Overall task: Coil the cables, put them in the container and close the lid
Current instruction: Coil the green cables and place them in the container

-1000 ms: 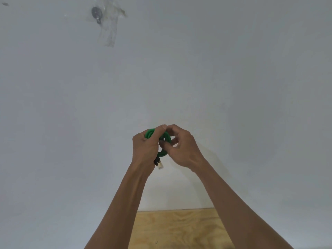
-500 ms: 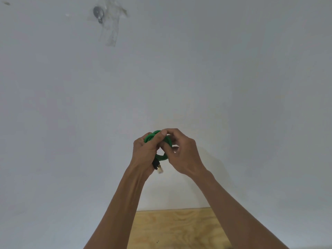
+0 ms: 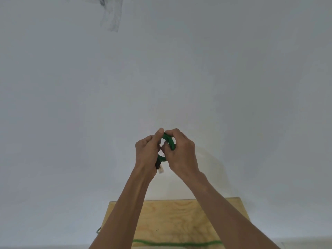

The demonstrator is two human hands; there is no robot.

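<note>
Left hand (image 3: 147, 153) and right hand (image 3: 181, 155) pinch small green cable coil (image 3: 169, 141) mid-frame, above wooden desk (image 3: 179, 216) at bottom.

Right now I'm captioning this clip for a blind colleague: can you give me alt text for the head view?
Two bare hands, left hand and right hand, are raised before a plain white wall, together gripping a small coil of green cable whose pale connector hangs below. Lower down, a wooden table carries a loose green strand.

Pale plywood board (image 3: 181, 218) low in view against white wall (image 3: 233, 87); clear tape patch (image 3: 112, 17) stuck high on wall.
</note>
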